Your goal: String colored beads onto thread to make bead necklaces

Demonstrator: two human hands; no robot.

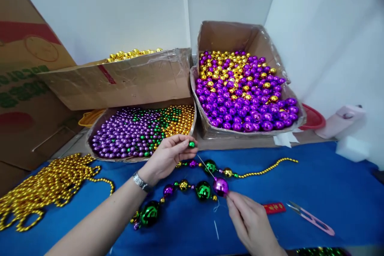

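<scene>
The left hand (172, 154) pinches a small, shiny green bead (191, 144) in its fingertips, just in front of the near edge of a low cardboard box (141, 159) of purple, green and gold beads. Lower, the right hand (252, 220) grips a large, glossy purple ball (221, 187), a thin metal needle (206, 167) slanting out of it toward the green bead. Beneath the hands curves a string of mixed green, gold and purple balls (203, 190). To the right, blue cloth shows between the gold bead tail (267, 169) and the pink-handled metal snips (313, 219), giving the right hand room sideways; a flat red packet (275, 208) lies close beside it. Looped gold bead strands (48, 184) crowd the left of the blue-covered surface (180, 236). Behind, a taller cardboard box (237, 32) brims with purple and gold balls, against pale walls (120, 4).
</scene>
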